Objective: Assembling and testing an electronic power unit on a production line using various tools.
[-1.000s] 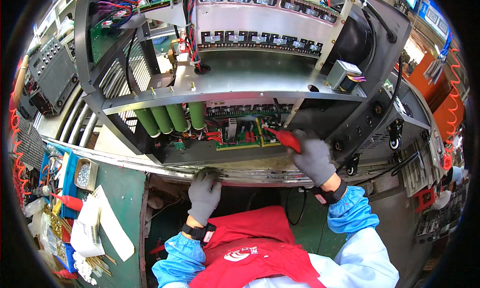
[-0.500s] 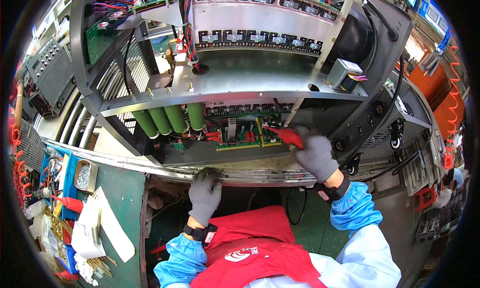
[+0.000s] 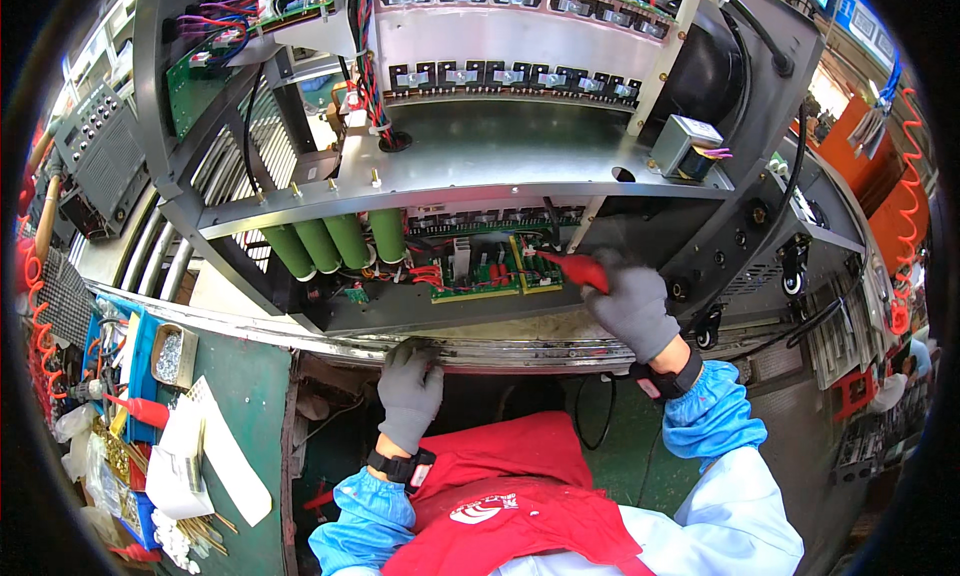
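My right hand (image 3: 635, 311), in a grey glove, is closed around a red squeeze bottle (image 3: 583, 271) with a thin pointed tip. That tip points left, at the right end of a green circuit board (image 3: 490, 274) low inside an open metal cabinet (image 3: 470, 161). Several green cylinders (image 3: 345, 241) stand in a row left of the board. My left hand (image 3: 410, 391), also gloved, lies on the metal rail (image 3: 480, 352) along the cabinet's near side, fingers extended and holding nothing. Part of the bottle is hidden by my right fingers.
A transformer (image 3: 687, 146) sits on the cabinet's shelf. At the left, a green bench (image 3: 245, 376) bears a blue bin (image 3: 143, 351), a tray of small parts (image 3: 173, 354), white sheets (image 3: 235, 461) and another red bottle (image 3: 145, 410). Black casters (image 3: 795, 269) project at the right.
The red bottle and its tip have shifted very slightly right relative to the board. My left hand stays on the rail.
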`<action>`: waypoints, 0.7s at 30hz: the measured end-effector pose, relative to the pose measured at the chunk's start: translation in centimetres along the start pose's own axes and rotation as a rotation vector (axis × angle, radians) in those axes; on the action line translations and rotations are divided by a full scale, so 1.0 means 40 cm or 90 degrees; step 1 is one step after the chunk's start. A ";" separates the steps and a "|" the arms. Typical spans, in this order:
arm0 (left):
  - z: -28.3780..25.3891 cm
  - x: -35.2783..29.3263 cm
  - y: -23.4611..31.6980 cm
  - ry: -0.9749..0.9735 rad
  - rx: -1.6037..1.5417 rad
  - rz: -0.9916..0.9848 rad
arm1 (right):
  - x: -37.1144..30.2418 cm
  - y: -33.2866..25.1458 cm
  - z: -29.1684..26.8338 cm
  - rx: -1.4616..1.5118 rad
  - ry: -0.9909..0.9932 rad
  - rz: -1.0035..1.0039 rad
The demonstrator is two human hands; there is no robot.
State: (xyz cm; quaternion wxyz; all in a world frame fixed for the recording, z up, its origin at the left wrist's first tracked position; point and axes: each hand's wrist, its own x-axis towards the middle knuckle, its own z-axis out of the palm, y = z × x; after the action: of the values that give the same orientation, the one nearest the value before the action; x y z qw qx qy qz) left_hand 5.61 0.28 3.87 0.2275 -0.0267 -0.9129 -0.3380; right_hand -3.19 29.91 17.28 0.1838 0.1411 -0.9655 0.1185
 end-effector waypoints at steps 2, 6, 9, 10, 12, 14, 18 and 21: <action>0.001 0.000 0.002 0.002 -0.001 -0.003 | -0.001 -0.005 -0.002 0.026 -0.028 0.035; -0.009 0.004 0.003 -0.048 0.007 -0.028 | -0.005 0.010 0.020 0.017 0.011 0.009; -0.006 0.002 0.009 -0.008 -0.004 -0.010 | -0.006 0.013 0.019 0.013 0.046 -0.037; -0.006 0.003 0.009 -0.006 -0.003 -0.010 | -0.006 0.012 0.018 0.012 0.044 -0.044; -0.006 0.005 0.013 -0.003 0.003 -0.001 | -0.006 0.020 0.029 0.017 0.045 -0.039; -0.003 0.004 0.006 -0.004 0.005 0.006 | -0.005 0.021 0.031 0.023 0.045 -0.036; -0.002 -0.001 -0.006 -0.037 0.023 -0.003 | -0.003 0.014 0.016 0.005 -0.012 0.014; -0.001 0.001 -0.003 -0.030 0.025 -0.001 | -0.007 0.019 0.019 -0.021 -0.017 0.017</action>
State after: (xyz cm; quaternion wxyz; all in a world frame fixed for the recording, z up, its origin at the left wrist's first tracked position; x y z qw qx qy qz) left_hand 5.56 0.16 3.83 0.2060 -0.0294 -0.9244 -0.3198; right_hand -3.41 30.49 16.36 0.1719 0.1267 -0.9715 0.1032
